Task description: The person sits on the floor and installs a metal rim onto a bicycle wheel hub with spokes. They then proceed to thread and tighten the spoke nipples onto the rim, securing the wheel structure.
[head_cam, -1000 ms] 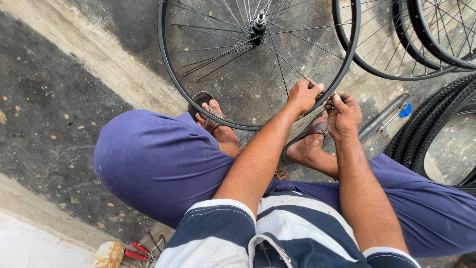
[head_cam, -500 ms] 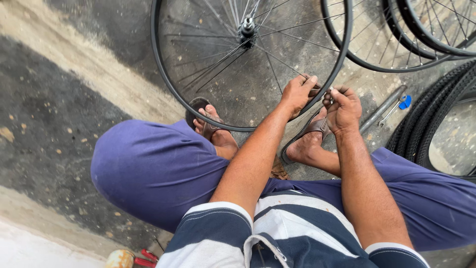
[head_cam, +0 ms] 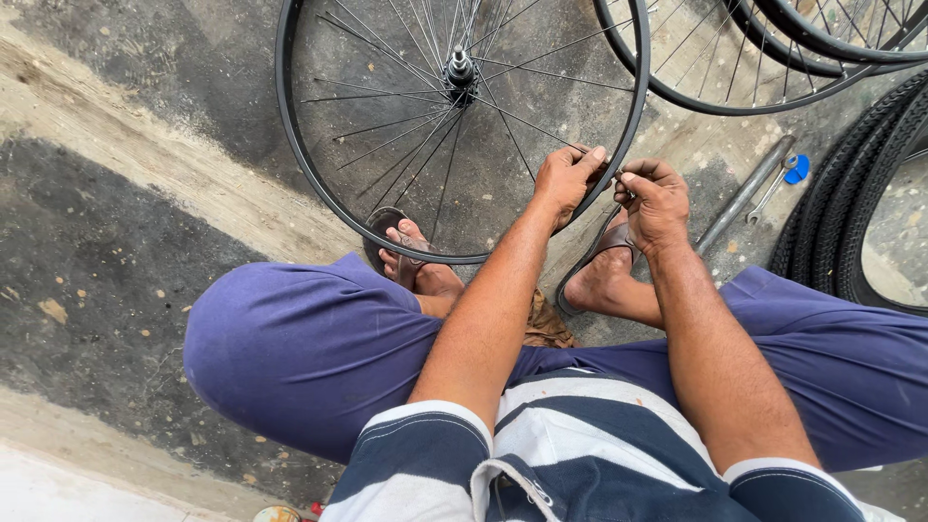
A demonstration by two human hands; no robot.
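**Head view: both hands pinched at the near-right rim of a spoked wheel**

Head camera looks down on a seated person in blue trousers (head_cam: pixel 309 358) and a striped shirt (head_cam: pixel 580 445), feet in sandals (head_cam: pixel 387 237) on rough concrete floor (head_cam: pixel 126 193). A bare bicycle wheel (head_cam: pixel 462 116) stands upright just ahead of the feet, its hub (head_cam: pixel 460 70) up and away, its rim curving down toward the sandals.

Both hands meet at the rim's right side — the left hand (head_cam: pixel 568 182) has its fingers curled over the rim edge, gripping it; the right hand (head_cam: pixel 657 198) is just beside it, fingertips closed narrowly on something small that I cannot make out. The two hands are equally near.

Further right lie a metal bar (head_cam: pixel 744 193) and a spanner beside a blue piece (head_cam: pixel 797 170), then stacked tyres (head_cam: pixel 851 222); more wheels (head_cam: pixel 735 68) lean behind. Nothing blocks the hands.
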